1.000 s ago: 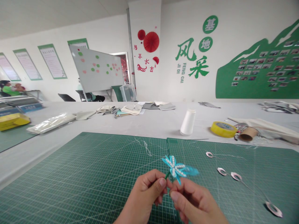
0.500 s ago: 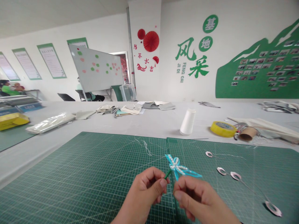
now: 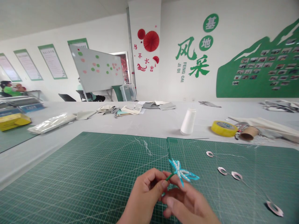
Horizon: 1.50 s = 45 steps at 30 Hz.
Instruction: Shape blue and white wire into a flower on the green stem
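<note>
Grey-covered surface point(image 3: 149, 124): spans the view and carries everything below; its far side is strewn with fabric scraps point(image 3: 130, 109), so a small part dropped among them could be hard to find

Two green cutting mats point(image 3: 70, 174): gridded, side by side under the hands; a fallen green piece might blend into them

Left hand point(image 3: 144, 193): its grip is closed, thumb against fingers, pinching the stem; too hard a pinch could bend it, too light could let it twist

Right hand point(image 3: 189, 202): fingers loosely curled just below the flower, forefinger passing behind the stem; I cannot tell whether this grip has hold of anything; a knock from it might crush a petal

White thread cone point(image 3: 188, 122): upright beyond the mats, well apart from both hands

Pearl-beaded turquoise flower point(image 3: 183, 174): tilted to the right, held above the right-hand mat at the stem's upper end; rubbing fingers could loosen beads if they are weakly fixed

Pale pink rings point(image 3: 240, 178): four, lying to the right with fine wires or threads attached; a sweeping sleeve might tangle them

Green stem point(image 3: 170, 177): slanting up from the left fingertips to the flower; its joint looks like the weak point

Loose white thread point(image 3: 146, 147): lying beyond the left hand, where it could snag
</note>
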Motion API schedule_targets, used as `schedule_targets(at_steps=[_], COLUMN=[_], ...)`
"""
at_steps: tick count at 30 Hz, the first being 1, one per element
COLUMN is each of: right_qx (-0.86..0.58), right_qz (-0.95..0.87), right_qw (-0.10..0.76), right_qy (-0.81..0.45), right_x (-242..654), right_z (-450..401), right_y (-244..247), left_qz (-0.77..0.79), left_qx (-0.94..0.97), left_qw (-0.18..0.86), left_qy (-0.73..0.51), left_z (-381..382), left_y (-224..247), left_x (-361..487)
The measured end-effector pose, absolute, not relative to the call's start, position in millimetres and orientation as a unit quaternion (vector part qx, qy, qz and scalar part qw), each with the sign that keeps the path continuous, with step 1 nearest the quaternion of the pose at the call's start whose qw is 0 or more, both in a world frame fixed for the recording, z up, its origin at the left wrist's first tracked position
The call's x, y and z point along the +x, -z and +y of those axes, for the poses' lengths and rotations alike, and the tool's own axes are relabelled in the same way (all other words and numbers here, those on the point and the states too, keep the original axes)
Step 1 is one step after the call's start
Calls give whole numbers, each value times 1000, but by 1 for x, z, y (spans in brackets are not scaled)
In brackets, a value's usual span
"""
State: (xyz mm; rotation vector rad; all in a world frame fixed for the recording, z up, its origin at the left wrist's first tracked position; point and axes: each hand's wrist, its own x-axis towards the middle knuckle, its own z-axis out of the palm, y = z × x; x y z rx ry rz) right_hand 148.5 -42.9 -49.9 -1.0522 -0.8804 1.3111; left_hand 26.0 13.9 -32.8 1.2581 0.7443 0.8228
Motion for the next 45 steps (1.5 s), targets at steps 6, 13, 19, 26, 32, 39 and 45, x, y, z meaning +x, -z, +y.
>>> schedule_targets(at_steps=[6, 13, 19, 26, 32, 39, 45], right_qx=[-487, -518, -559, -627, -486, -459, -490], right_qz=[-415, -452, -456, -548, -363, -307, -366], right_qw=[511, 483, 501, 427, 531, 544, 543], right_qy=[-574, -542, -478, -352, -592, -632, -575], right_x=[157, 159, 162, 172, 157, 153, 154], right_z=[-40, -40, -40, -39, -47, -44, -41], right_y=[41, 34, 36, 40, 31, 44, 47], left_qz=[335, 328, 346, 352, 337, 325, 325], left_qx=[562, 572, 548, 551, 577, 596, 585], left_qw=[666, 667, 668, 669, 648, 621, 635], left_qy=[-359, -346, -365, -353, -364, -393, -386], left_z=[9, 12, 13, 13, 10, 7, 8], left_y=[38, 33, 35, 34, 30, 34, 33], left_x=[31, 29, 26, 26, 27, 28, 29])
